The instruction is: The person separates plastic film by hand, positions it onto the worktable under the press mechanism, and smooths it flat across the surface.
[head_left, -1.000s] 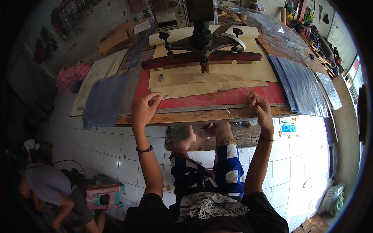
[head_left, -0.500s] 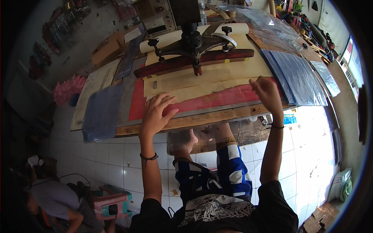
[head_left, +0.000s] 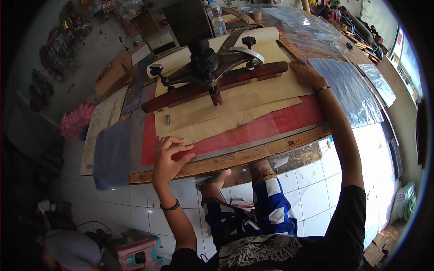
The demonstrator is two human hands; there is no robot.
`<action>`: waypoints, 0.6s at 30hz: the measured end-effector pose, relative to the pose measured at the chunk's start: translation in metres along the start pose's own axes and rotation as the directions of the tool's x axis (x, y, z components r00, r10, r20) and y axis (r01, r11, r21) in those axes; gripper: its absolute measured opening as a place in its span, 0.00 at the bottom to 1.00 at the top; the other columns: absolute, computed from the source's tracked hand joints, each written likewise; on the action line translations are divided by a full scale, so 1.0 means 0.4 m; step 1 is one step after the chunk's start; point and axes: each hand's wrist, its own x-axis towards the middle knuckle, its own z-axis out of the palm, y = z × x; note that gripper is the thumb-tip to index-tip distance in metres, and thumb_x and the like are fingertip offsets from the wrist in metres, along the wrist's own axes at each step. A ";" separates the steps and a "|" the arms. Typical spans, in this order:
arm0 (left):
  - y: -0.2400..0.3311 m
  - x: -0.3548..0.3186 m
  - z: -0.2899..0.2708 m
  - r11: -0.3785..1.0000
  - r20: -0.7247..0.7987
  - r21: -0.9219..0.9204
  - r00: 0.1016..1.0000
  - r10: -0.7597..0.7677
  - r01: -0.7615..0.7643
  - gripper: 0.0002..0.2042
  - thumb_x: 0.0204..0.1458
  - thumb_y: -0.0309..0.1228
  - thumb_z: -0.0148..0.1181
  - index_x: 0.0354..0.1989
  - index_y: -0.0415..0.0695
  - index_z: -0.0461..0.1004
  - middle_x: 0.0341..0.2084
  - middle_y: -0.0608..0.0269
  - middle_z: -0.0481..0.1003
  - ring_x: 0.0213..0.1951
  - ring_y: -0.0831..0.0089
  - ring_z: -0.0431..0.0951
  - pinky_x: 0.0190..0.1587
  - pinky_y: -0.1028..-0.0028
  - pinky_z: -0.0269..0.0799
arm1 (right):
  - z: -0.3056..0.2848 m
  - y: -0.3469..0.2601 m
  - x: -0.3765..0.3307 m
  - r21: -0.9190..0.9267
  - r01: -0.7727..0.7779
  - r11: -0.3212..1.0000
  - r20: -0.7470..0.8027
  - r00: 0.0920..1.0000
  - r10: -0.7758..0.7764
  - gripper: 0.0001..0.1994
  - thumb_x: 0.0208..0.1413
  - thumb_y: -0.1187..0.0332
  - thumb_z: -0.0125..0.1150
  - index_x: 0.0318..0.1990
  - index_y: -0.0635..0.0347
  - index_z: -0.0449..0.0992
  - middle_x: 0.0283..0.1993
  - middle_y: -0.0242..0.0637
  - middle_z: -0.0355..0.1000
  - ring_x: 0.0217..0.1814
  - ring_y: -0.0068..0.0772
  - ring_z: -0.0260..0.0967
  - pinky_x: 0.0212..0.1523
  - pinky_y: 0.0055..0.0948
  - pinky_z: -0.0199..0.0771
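My left hand (head_left: 171, 159) is at the table's front left, fingers curved and apart, thumb over the red sheet (head_left: 199, 151). It is nearest the front left corner of a beige sheet (head_left: 257, 101) lying over the red one. My right hand (head_left: 308, 76) reaches to the beige sheet's right side, close to the end of a long dark red bar (head_left: 257, 74); its fingers look stretched out, the tips partly hidden. The bar hangs from a black metal clamp frame (head_left: 192, 74) with knobs. A small metal piece (head_left: 167, 120) rests on the beige sheet.
Blue plastic-covered sheets (head_left: 350, 90) lie at the right, another blue sheet (head_left: 113, 151) overhangs the left front. The worn wooden table edge (head_left: 253, 154) runs before me. A cardboard box (head_left: 114, 72) is at left; another person (head_left: 74, 250) bends by a pink stool (head_left: 138, 253).
My right hand has moved away from me, from the red sheet's right end to beside the bar's end. My left hand remains near the front left corner. The view has shifted.
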 end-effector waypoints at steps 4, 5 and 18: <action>-0.001 0.013 -0.004 0.998 -0.007 -0.044 0.999 -0.038 0.037 0.11 0.42 0.31 0.74 0.36 0.47 0.86 0.35 0.64 0.76 0.46 0.66 0.73 0.55 0.65 0.65 | 0.003 -0.002 0.005 -0.045 -0.051 0.998 -0.037 0.998 0.049 0.26 0.55 0.76 0.44 0.64 0.66 0.61 0.71 0.47 0.59 0.80 0.48 0.41 0.73 0.67 0.44; 0.000 0.011 -0.003 0.997 -0.010 -0.059 0.999 -0.053 0.052 0.10 0.42 0.31 0.74 0.36 0.47 0.86 0.33 0.64 0.76 0.45 0.66 0.73 0.54 0.65 0.65 | 0.006 -0.002 0.003 -0.035 -0.047 0.998 -0.071 0.996 0.044 0.25 0.55 0.76 0.44 0.63 0.68 0.62 0.71 0.47 0.60 0.80 0.48 0.40 0.72 0.69 0.45; 0.004 0.008 -0.009 1.000 -0.058 0.007 0.998 0.010 -0.010 0.06 0.49 0.29 0.69 0.35 0.46 0.84 0.32 0.63 0.76 0.42 0.66 0.73 0.51 0.64 0.67 | -0.231 -0.144 -0.169 0.231 0.093 0.968 -0.241 0.970 -0.036 0.09 0.57 0.74 0.55 0.42 0.59 0.81 0.35 0.47 0.80 0.38 0.49 0.79 0.41 0.44 0.77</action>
